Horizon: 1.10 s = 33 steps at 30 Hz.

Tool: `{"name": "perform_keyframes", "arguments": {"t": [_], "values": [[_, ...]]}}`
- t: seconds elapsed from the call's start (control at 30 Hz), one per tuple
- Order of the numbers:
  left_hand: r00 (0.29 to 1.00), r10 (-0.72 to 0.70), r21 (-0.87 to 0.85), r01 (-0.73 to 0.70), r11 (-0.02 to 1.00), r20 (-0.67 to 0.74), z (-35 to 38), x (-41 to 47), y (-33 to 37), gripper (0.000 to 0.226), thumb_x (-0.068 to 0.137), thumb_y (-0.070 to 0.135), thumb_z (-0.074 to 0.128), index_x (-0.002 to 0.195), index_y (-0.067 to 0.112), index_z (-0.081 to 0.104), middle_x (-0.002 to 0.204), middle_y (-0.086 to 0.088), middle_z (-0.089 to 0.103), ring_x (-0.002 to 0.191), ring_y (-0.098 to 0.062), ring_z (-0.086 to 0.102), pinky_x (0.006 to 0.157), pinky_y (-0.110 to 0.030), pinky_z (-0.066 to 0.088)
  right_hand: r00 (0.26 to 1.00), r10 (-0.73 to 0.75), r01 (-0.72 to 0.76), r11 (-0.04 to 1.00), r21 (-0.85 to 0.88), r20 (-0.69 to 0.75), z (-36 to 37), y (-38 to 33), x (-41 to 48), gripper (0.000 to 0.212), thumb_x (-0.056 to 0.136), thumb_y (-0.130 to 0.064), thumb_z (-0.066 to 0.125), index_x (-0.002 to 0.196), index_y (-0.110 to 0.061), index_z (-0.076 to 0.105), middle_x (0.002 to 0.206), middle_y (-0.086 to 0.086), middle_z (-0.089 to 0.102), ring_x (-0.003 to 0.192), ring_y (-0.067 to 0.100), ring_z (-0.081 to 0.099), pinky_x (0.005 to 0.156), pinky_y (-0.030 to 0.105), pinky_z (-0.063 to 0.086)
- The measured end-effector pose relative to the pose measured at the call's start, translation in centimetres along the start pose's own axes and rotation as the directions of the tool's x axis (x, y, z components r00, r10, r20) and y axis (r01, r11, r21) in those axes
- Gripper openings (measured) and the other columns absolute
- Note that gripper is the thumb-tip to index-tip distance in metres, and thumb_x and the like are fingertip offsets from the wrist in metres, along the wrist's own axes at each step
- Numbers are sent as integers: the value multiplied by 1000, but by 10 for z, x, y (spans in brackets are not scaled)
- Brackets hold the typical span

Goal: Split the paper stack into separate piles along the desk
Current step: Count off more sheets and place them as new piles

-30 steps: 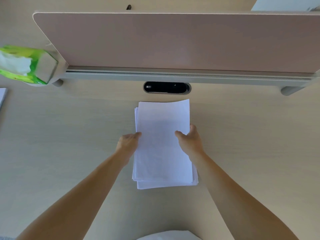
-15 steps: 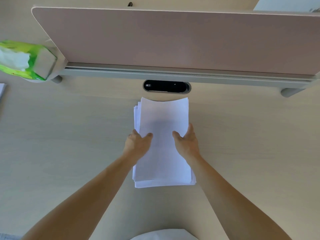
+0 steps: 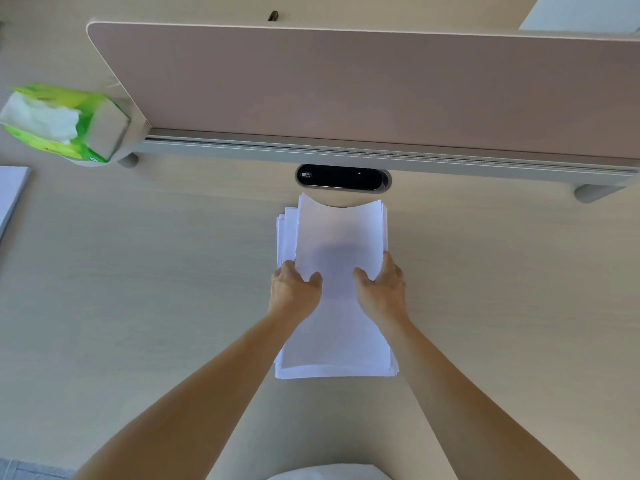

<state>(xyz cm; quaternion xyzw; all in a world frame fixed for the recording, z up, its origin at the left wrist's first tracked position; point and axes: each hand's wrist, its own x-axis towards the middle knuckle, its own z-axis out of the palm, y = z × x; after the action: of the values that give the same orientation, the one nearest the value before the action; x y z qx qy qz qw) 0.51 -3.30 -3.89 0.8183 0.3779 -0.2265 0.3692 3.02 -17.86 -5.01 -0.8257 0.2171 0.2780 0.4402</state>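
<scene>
- White sheet of paper (image 3: 10,194): lies flat at the far left edge of the pale wood-grain desk (image 3: 138,289), cut off by the frame.
- Green tissue box with white tissue protruding (image 3: 62,123): stands near the back left of the desk, just beside the rounded left end of the divider.
- Dusty-pink upright divider panel (image 3: 363,88): runs along the back edge of the desk on a grey metal rail (image 3: 381,155).
- Black oval cable port with grey rim (image 3: 343,177): set in the desk just in front of the rail, directly behind the paper.
- White stack of loose paper sheets (image 3: 332,341): lies at the middle of the desk, long side running front to back; its lower sheets are fanned slightly out to the left.
- Left hand (image 3: 294,289): grips the left edge of the upper sheets, thumb on top, fingers curled under and hidden.
- Upper bundle of white sheets (image 3: 341,237): pinched between both hands; its far edge is raised and sags in a curve towards the cable port, while its near end rests on the stack.
- Right hand (image 3: 381,289): grips the right edge of the same bundle, thumb on top, fingers wrapped round the edge.
- White garment (image 3: 329,472): shows at the bottom edge of the view, between the forearms.
</scene>
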Motion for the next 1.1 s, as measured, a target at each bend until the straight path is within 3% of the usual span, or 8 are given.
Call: {"name": "perform_keyframes", "arguments": {"t": [0.13,0.27,0.43,0.57,0.77,0.87,0.97,1.1], "values": [[1000,15,-17,-15,1000,4,1,-1,-2,60,92,40,54,142,12,36,138,-7,48,114,-25,52,86,-37,48,996,-66,61,996,-70,-68,2,-2,-2,62,90,-39,55,146,-22,34,155,3,28,142,27,23,111,52,33],[1000,-2,-49,3,999,30,3,-2,0,60,92,41,55,141,13,36,129,-6,52,106,-25,56,75,-34,45,989,-143,147,978,150,-36,-2,-6,-8,40,89,-32,60,125,-23,44,115,-9,55,97,17,59,71,32,50],[1000,-6,-49,7,999,13,5,2,-5,65,91,42,56,144,10,33,138,-5,45,118,-26,50,82,-34,43,979,170,-200,916,347,115,-13,-5,12,40,84,-34,66,116,-11,58,100,0,65,79,22,64,71,32,54],[999,-25,-73,26,997,23,5,7,-10,65,90,44,56,142,11,36,138,-6,43,115,-26,51,80,-35,45,976,90,-135,966,221,200,-16,-2,15,20,88,-14,56,104,-17,68,86,2,68,66,21,58,62,28,48],[991,-101,-326,67,943,-89,-30,21,-21,62,77,60,66,116,12,59,112,-8,63,95,-25,63,85,-37,53,949,-112,-56,858,510,293,-39,-18,-3,24,92,0,57,97,-16,74,94,6,77,79,22,70,78,39,55],[983,28,-687,105,719,181,-69,14,-20,55,69,52,72,108,13,70,98,-10,73,73,-22,71,66,-35,58,913,-222,-8,829,559,342,-53,-32,-13,17,93,0,58,100,-8,71,82,3,76,68,19,71,66,33,55],[920,233,-755,94,649,314,-104,-6,-19,46,73,42,78,108,12,72,92,-6,75,71,-18,74,60,-32,59,898,-322,123,837,534,299,-57,-53,-26,19,94,-1,57,98,-14,71,79,-4,75,70,18,69,63,29,56],[946,319,-596,-292,748,-63,-139,-29,-22,20,83,43,74,84,23,73,81,15,77,77,-2,72,73,-25,59,856,-480,322,784,530,191,-33,-77,-50,23,97,-7,57,103,-24,71,95,-12,77,96,12,70,87,28,54]]}}
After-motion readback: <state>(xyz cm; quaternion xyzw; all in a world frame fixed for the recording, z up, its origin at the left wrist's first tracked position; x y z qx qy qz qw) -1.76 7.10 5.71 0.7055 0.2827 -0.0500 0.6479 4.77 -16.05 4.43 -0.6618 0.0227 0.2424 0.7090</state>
